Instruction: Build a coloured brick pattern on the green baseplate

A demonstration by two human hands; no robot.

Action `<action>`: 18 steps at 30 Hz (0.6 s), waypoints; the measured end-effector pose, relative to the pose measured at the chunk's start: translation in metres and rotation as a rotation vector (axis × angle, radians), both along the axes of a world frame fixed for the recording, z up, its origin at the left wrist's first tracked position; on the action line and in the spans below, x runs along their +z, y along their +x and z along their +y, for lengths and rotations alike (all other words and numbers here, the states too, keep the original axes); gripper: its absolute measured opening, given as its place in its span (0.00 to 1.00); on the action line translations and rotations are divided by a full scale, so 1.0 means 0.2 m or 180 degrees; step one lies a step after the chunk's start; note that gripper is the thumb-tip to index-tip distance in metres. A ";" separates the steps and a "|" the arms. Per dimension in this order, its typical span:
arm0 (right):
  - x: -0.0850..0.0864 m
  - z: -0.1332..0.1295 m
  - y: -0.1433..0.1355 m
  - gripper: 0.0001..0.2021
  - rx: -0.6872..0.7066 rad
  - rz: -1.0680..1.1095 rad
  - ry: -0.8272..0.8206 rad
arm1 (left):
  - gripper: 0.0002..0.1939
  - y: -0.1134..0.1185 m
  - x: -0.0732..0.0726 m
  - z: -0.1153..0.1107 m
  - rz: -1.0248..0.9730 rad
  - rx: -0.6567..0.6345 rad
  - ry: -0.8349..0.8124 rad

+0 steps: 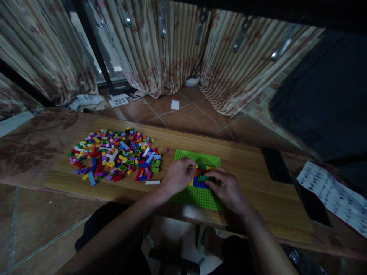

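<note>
- Working with both hands on the build [200, 183], sitting near the middle of the green plate [197, 200], itself lying on the table [266, 202].
- Resting left hand [179, 176] at the build's 9 o'clock, holding fingertips narrow by a yellow brick [193, 166] toward 11; being unable to tell whether actually gripping it, contact too hidden.
- Curling right hand [228, 187] in at 3 o'clock, looking to be pinching a green brick [202, 178] narrowly between thumb and fingers at the build.
- For good seating, probably best to be squaring edges and matching studs first, then pressing straight down, not tilting.
- Likely wise to be bracing from 9 while pressing from 3, so avoiding knocking neighbours loose or sliding the plate.
- Working in dim light, knuckles crowding the view; maybe needing to be raising wrists for checking rows and colours.
- Having the pile [120, 156] between 9 and 10 o'clock of the plate, with a white brick [153, 182] nearer at 9.
- Having phone [276, 165] and sheet [334, 196] toward 3, well apart, not cramping the right hand.
</note>
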State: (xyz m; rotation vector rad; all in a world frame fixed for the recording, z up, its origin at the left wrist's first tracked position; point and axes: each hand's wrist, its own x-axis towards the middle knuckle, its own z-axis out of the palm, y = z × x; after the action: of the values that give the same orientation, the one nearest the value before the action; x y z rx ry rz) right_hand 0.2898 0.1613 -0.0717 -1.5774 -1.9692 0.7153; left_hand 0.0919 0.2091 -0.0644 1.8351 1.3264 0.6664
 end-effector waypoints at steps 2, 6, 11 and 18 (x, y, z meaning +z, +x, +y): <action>-0.01 0.00 -0.01 0.08 -0.0053 -0.0003 0.0041 | 0.12 0.00 0.00 -0.01 0.0140 -0.0086 0.0102; -0.03 -0.01 -0.01 0.07 -0.0134 -0.0005 0.0007 | 0.11 0.01 0.00 -0.02 0.0329 -0.0226 0.0255; -0.05 -0.01 -0.02 0.07 -0.0187 -0.0108 -0.0019 | 0.10 0.01 -0.02 -0.03 0.0395 -0.0402 0.0419; -0.05 -0.01 -0.01 0.07 -0.0177 -0.0183 0.0000 | 0.11 0.03 -0.05 -0.03 0.0607 -0.0649 0.0658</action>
State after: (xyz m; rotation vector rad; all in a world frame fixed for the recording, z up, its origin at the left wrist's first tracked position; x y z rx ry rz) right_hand 0.2880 0.1592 -0.0814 -1.6632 -1.9576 0.6548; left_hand 0.0972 0.2024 -0.0734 2.2132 1.2027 0.5470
